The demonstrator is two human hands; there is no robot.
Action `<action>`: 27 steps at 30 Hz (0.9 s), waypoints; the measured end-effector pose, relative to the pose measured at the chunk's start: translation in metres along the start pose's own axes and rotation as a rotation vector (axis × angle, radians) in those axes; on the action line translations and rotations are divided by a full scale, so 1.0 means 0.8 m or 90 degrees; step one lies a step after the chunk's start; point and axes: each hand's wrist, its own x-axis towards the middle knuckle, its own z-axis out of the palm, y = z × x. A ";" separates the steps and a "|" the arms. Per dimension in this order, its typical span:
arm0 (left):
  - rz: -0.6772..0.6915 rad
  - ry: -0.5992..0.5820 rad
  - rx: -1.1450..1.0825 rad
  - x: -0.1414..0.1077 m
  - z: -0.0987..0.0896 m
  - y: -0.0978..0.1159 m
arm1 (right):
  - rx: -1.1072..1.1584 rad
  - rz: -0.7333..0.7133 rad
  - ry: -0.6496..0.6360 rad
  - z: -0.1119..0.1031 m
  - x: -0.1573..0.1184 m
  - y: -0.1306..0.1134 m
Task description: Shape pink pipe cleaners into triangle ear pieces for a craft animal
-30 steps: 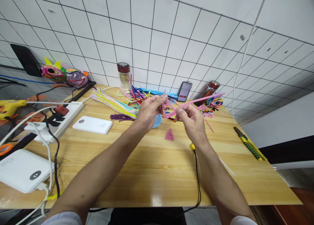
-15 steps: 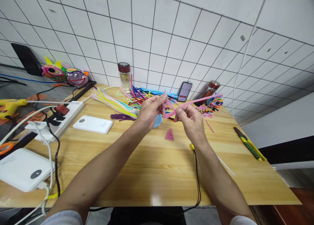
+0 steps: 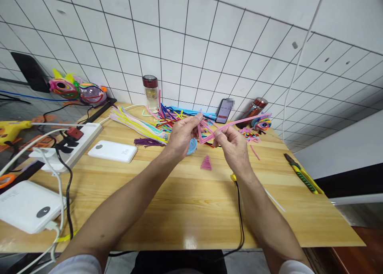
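Between my two hands a pink pipe cleaner (image 3: 206, 138) is bent into a triangle, held above the table. My left hand (image 3: 184, 133) pinches its upper left corner between thumb and fingers. The lower right corner is gripped by my right hand (image 3: 229, 141), and a long straight end sticks out past it to the right. Below the hands a small filled pink triangle (image 3: 206, 163) lies on the wooden table (image 3: 185, 202). A blue round piece (image 3: 192, 146) is partly hidden behind my left hand.
Colourful pipe cleaners (image 3: 137, 124) lie behind the hands, near a glass jar (image 3: 151, 94), a phone (image 3: 225, 111) and a dark red flask (image 3: 254, 108). Pliers (image 3: 302, 173) are at right. Power banks (image 3: 113, 151) and a power strip (image 3: 74, 148) stand left.
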 end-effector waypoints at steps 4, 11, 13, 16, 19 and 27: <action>-0.017 -0.009 -0.001 0.001 -0.001 0.000 | 0.000 0.010 -0.001 -0.001 0.001 0.000; 0.013 -0.060 0.052 -0.001 -0.004 -0.002 | 0.002 0.018 0.025 -0.003 0.003 0.000; 0.025 -0.047 0.062 -0.001 -0.005 -0.002 | 0.002 0.018 0.017 -0.003 0.003 -0.001; 0.031 -0.043 0.072 0.000 -0.005 -0.003 | -0.001 0.012 0.005 -0.003 0.003 -0.002; 0.028 -0.048 0.075 0.001 -0.006 -0.002 | -0.006 0.011 -0.001 -0.003 0.003 -0.002; 0.005 -0.034 0.032 0.000 -0.004 0.003 | 0.006 0.025 0.013 -0.002 0.002 -0.003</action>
